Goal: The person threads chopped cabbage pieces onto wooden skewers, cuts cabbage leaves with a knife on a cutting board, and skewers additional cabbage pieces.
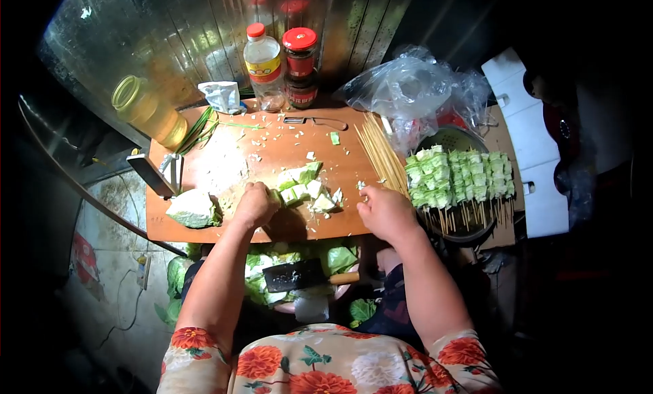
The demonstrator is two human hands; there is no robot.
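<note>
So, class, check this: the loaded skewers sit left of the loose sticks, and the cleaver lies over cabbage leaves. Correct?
Not quite: the head view shows the loaded skewers right of the loose sticks, not left. The cleaver does lie over cabbage leaves.

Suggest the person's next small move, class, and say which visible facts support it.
Probably, the left hand should pick up one of the cut cabbage pieces beside it. They lie loose on the tabletop between it and the right hand, bare skewers lie close by, and the filled skewers carry similar pieces. Whether either hand holds anything is unclear.
</note>
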